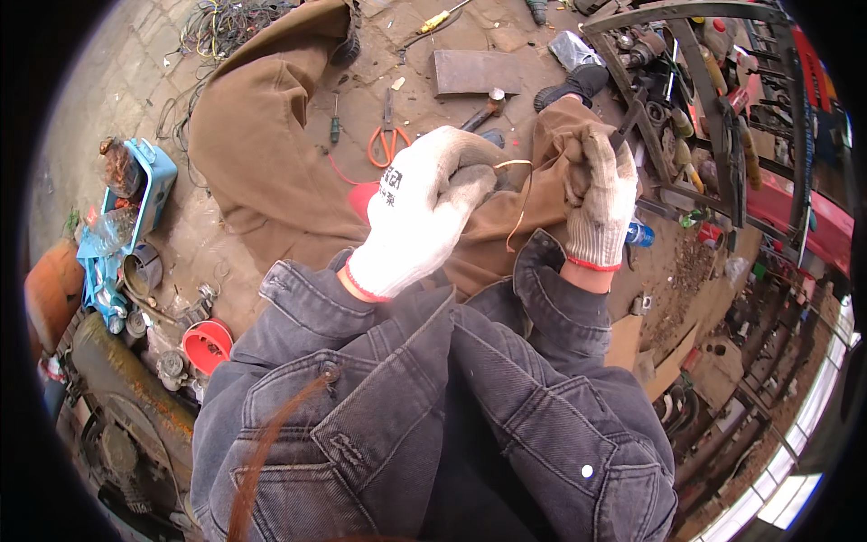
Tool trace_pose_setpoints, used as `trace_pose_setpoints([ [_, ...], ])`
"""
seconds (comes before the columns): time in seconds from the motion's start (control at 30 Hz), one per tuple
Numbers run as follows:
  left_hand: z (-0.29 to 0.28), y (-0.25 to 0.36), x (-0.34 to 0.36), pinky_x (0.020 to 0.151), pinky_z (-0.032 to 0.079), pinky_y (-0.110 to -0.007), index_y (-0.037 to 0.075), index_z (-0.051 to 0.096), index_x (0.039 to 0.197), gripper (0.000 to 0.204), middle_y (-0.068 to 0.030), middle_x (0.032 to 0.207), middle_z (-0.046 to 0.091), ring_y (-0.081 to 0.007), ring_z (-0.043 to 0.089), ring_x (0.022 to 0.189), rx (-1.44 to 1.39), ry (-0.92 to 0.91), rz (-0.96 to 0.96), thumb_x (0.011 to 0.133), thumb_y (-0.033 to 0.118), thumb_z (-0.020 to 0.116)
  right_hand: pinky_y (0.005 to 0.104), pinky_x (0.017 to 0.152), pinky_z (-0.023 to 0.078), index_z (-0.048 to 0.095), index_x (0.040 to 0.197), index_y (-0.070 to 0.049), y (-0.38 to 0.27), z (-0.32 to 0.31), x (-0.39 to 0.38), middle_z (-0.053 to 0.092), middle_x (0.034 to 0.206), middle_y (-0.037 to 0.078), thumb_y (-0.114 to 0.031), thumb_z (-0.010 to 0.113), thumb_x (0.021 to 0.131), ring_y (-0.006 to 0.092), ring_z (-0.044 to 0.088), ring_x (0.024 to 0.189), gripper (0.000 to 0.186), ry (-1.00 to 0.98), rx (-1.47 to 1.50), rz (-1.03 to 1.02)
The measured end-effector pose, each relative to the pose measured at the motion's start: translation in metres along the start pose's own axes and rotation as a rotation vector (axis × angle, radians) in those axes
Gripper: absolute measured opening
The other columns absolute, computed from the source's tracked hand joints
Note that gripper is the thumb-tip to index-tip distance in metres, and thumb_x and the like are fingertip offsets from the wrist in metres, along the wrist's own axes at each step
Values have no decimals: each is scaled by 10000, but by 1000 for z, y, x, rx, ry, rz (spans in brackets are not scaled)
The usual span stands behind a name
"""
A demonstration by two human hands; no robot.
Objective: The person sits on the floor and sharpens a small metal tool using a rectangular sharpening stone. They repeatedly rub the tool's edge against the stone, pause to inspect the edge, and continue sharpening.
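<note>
My left hand [417, 210], in a white knit glove, is closed with thumb and fingers pinched on a thin wire [522, 210]. The pale end of that wire sticks out to the right, and a brownish length hangs down over my trousers. My right hand [600, 194], in a soiled glove, is raised with its fingers curled. A dark, narrow, blade-like piece [626, 128] shows at its fingertips; its kind is not clear. Beneath my left wrist lies a red thing [361, 200], mostly hidden, with a thin red strand beside it.
On the paving ahead lie orange-handled scissors [388, 144], a green screwdriver [335, 119], a hammer [488, 107] and a metal plate [474, 72]. Tangled wires [226, 32] are farther off. A blue basket [155, 185] and red bowl [207, 346] stand left; a cluttered metal rack [713, 117] is right.
</note>
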State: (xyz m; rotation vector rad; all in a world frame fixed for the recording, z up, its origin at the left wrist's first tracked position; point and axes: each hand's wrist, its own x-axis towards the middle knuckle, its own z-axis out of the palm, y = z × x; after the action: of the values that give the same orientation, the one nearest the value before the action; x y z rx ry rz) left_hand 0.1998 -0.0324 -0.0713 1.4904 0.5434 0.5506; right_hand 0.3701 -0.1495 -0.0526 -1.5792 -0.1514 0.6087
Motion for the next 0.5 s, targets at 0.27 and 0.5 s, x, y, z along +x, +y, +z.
trace_pose_setpoints([
  [0.27,-1,3,2,760,519,-365,2,667,1022,159,-151,929,661,-297,659,828,52,85,5,877,41,614,200,496,335,657,1159,46,-13,18,-18,687,836,39,-132,667,923,29,435,540,296,-142,-85,86],
  [0.5,-3,1,3,757,511,-379,12,669,996,120,-148,930,663,-319,653,835,175,133,53,889,54,631,266,760,541,684,1088,57,-16,29,-24,730,940,87,-86,705,844,135,678,843,283,-381,-341,66],
])
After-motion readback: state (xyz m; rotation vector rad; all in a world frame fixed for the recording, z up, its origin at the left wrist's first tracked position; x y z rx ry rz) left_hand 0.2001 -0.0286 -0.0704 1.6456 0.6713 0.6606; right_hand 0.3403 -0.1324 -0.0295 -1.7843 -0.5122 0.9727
